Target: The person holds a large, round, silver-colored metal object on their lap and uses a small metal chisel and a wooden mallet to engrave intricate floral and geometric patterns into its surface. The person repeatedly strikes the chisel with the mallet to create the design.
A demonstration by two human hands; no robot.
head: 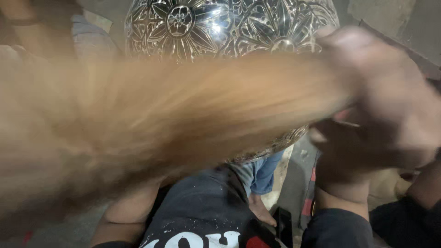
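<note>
While a broad tan blur (151, 119), which looks like a bundle of fibres or a brush in fast motion, sweeps across the engraved metal vessel (229, 23), the step in hand reads as rubbing or polishing its chased floral surface. The vessel sits at the top centre of the view, resting above the person's lap, its lower curve showing just past the blur near a dark printed shirt (202, 216). The right hand (381, 92) is smeared by motion at the blur's right end and seems closed round that end, though whether its fingers are pressed together or spread I cannot tell. The left hand is not clearly visible; a forearm (124, 211) shows low down beneath the blur. A blue trouser leg (264, 174) and a bare foot (259, 209) lie below the vessel. Judging by this, the next stroke calls for a steady vessel and even pressure over the relief.
</note>
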